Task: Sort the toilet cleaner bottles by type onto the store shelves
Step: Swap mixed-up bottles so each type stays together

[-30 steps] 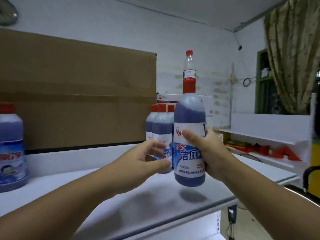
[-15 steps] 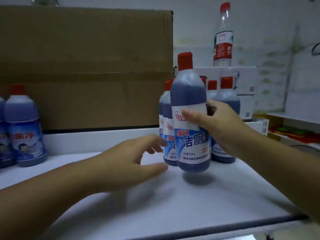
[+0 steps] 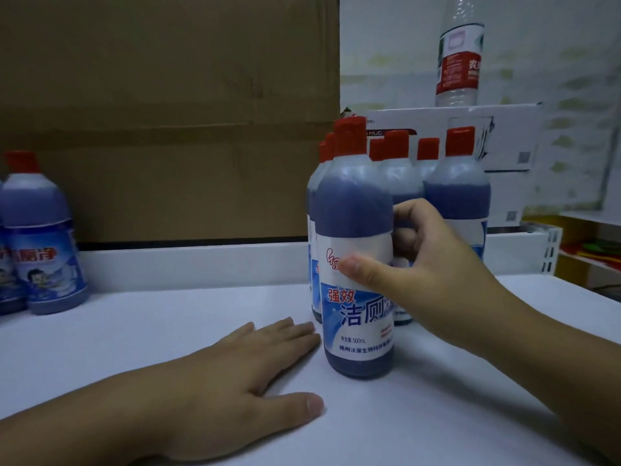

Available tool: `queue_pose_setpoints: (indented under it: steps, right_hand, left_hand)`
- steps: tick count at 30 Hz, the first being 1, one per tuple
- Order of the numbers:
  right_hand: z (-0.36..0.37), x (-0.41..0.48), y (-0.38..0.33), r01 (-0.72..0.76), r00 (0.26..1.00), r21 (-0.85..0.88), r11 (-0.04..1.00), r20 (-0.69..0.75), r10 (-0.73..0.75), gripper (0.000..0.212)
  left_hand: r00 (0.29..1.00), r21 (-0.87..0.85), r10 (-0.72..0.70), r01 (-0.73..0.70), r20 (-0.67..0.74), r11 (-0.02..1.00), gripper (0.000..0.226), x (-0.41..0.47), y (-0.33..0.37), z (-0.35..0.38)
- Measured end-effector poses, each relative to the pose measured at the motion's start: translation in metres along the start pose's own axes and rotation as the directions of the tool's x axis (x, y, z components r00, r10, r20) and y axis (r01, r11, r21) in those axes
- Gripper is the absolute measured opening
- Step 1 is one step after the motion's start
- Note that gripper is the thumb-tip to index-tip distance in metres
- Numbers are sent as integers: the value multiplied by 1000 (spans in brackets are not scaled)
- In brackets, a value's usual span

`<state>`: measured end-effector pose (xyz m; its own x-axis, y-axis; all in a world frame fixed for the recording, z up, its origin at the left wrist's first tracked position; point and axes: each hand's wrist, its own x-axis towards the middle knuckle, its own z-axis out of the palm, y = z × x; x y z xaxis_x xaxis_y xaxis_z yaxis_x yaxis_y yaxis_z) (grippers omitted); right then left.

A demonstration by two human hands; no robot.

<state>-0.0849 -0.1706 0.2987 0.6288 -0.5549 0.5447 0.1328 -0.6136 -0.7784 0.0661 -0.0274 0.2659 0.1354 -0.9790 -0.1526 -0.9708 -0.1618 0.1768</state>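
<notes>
Several bottles (image 3: 457, 196) crowd just behind the front bottle (image 3: 354, 203) the right hand (image 3: 420, 264) grips — left hand (image 3: 242, 375) flat on the shelf (image 3: 134, 331); box (image 3: 168, 112) far left.

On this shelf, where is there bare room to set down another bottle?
Widest bare patch: the shelf between the left bottles and the held bottle, behind the left hand. Another lies at the front, right of that bottle, under the forearm of the right hand. Crowded: the bottle group behind the held bottle.
</notes>
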Motion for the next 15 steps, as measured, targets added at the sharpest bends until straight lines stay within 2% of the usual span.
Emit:
queue_pose_setpoints:
  steps: [2,7,15]
  right_hand:
    - [-4,-3,-3,3,999,-101,995,35,1,66]
    - [-11,-5,-6,-71,982,-173,982,163,100,67]
    - [-1,-4,3,-8,993,-272,962,109,40,65]
  left_hand:
    - [1000,-4,-5,5,-2,1000,82,0,0,0]
    - [1000,-18,12,-12,-8,1000,93,0,-1,2]
    - [999,-49,2,-4,-34,999,91,-1,-2,3]
